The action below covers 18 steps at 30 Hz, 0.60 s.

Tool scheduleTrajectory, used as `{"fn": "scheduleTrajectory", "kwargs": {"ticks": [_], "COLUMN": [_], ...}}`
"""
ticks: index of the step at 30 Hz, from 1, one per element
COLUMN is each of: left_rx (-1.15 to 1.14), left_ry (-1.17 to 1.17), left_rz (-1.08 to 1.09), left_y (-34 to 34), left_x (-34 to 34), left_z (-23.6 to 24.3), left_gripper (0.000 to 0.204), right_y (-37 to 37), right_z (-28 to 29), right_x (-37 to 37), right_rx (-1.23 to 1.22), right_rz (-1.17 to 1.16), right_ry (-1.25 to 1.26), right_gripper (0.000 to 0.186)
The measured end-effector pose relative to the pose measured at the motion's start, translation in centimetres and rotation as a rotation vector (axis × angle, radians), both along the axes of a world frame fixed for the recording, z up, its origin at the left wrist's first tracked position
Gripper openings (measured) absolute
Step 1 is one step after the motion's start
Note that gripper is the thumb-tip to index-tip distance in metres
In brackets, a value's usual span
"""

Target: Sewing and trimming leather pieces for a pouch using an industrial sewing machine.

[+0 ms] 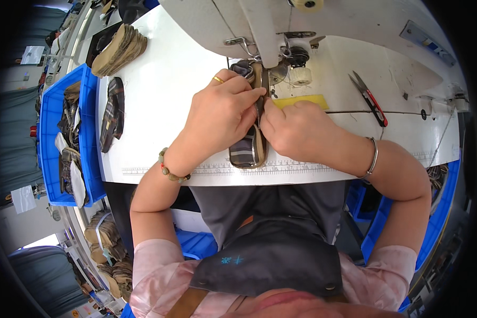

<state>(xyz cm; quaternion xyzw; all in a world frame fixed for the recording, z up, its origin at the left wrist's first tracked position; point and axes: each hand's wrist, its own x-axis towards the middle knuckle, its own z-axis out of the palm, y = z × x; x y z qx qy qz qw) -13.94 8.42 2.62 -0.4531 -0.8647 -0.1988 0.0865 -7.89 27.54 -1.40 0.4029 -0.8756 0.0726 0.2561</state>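
Observation:
A plaid-and-khaki fabric piece with a zipper (pixel 246 150) lies lengthwise under the head of a white sewing machine (pixel 267 29), near the presser foot. My left hand (pixel 225 111) is closed on its upper part, fingers bent over the zipper. My right hand (pixel 294 127) grips the zipper side just right of it, with fingers curled; its fingertips are partly hidden. Beyond my right hand lies a yellow strip (pixel 312 99) on the machine bed. Black-and-red thread snips (pixel 376 111) rest further right.
Stacked khaki pieces (pixel 116 50) and a plaid piece (pixel 111 116) sit at the table's (pixel 159 95) left side. A blue bin (pixel 50 159) of fabric pieces stands beyond that edge, with bundled pieces (pixel 98 236) below it. More blue bins (pixel 434 228) show under the right side.

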Motion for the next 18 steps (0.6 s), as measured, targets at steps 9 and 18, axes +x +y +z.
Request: {"fn": "scheduleTrajectory", "kwargs": {"ticks": [9, 18], "left_rx": [0.045, 0.015], "left_ry": [-0.117, -0.082], "left_rz": [-0.073, -0.047], "left_y": [0.6, 0.6], "left_x": [-0.4, -1.4], "left_z": [-0.4, -0.9], "left_gripper": [0.035, 0.029], "right_y": [0.4, 0.7], "right_z": [0.9, 0.6], "right_x": [0.5, -0.5], "right_rx": [-0.045, -0.007], "right_rz": [-0.013, -0.050], "right_ry": [-0.041, -0.038], "right_gripper": [0.010, 0.011]}}
